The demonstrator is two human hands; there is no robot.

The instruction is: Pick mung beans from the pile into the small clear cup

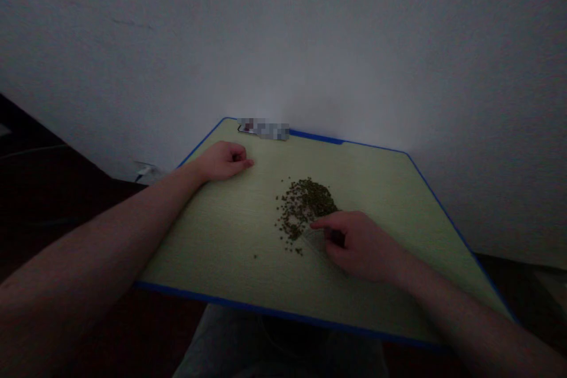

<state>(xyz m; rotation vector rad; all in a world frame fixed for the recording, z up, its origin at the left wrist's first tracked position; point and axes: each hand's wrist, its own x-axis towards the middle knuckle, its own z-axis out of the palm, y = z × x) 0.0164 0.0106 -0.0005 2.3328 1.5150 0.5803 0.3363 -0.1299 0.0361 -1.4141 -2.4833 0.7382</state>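
Note:
A loose heap of small dark green-brown seeds point(303, 207) lies near the middle of a pale green board with a blue edge point(230, 248). My right hand point(358, 245) is at the heap's lower right edge, its index finger reaching over the seeds. A small translucent sheet point(315, 240) shows under those fingers, partly hidden, and seems pinched between them and the thumb. My left hand point(224, 160) rests on the board toward the far left, curled loosely, holding nothing and apart from the seeds.
A flat dark item with a blurred-out top point(263, 129) lies at the board's far edge. A white wall point(283, 35) rises behind the board. A white plug and cable point(144, 171) sit low at the left, above a dark floor. Grey trousers point(279, 345) show below the near edge.

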